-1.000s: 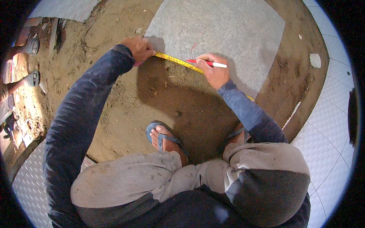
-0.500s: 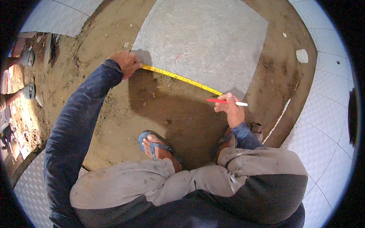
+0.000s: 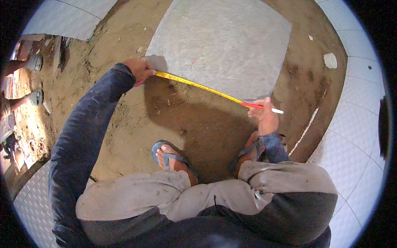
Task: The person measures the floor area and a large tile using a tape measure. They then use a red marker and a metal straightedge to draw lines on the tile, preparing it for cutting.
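Note:
A large grey tile (image 3: 223,45) lies on the brown soil ahead of me. Along its near edge runs the yellow blade of a tape measure (image 3: 198,86). My left hand (image 3: 139,70) is closed on the tape's left end, at the tile's near left corner. A bit of pinkish red shows under those fingers; the rest there is hidden. Between the fingers of my right hand (image 3: 266,115) is a red pen (image 3: 255,106) with a white end. Its red tip meets the right part of the blade, near the tile's near right corner. A short red mark (image 3: 193,62) shows on the tile.
Pale laid tiles (image 3: 355,124) border the soil on the right, with more at the upper left. A white cup (image 3: 330,60) lies on the soil at right. Another person's sandalled feet (image 3: 36,97) are at far left. My own sandalled feet (image 3: 171,159) stand on the soil.
My right hand has shifted right with the pen, whose red tip has come from below the blade up to its right end. My left hand stays at the left corner.

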A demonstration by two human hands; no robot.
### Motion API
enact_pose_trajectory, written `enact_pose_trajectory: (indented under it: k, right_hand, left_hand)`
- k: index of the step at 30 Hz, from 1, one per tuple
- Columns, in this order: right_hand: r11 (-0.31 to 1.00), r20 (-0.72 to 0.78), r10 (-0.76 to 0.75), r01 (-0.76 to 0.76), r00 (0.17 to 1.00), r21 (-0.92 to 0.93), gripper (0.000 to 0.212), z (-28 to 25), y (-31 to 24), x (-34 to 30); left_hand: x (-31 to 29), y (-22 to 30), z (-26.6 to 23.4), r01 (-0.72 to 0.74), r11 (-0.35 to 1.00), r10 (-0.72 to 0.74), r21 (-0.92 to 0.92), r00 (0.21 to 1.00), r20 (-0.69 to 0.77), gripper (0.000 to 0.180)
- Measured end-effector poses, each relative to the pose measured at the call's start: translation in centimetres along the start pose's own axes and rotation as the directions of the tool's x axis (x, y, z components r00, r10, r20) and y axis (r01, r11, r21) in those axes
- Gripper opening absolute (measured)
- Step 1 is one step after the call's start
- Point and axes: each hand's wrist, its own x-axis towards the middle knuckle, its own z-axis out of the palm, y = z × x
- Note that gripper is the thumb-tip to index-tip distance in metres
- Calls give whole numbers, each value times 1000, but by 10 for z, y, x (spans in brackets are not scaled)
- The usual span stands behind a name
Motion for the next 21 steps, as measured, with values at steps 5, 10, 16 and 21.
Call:
enact_pose_trajectory:
  k: [5, 10, 16, 21]
  right_hand:
    - [948, -6, -311, 310, 950, 76, 49, -44, -34, 15]
    - [949, -262, -315, 300, 912, -95, 37, -89, -106, 11]
    - [620, -126, -459, 215, 879, -755, 26, -135, -69, 22]
    - [783, -103, -93, 9, 990, -622, 26, -111, -24, 0]
  left_hand:
    - [-20, -17, 5, -50, 952, 119, -301, 970, 213, 29]
    - [-51, -24, 39, -53, 728, 212, -684, 966, 151, 34]
    - [-72, 21, 35, -16, 587, 51, -809, 999, 18, 48]
    - [-83, 45, 45, 107, 639, -166, -762, 986, 0, 51]
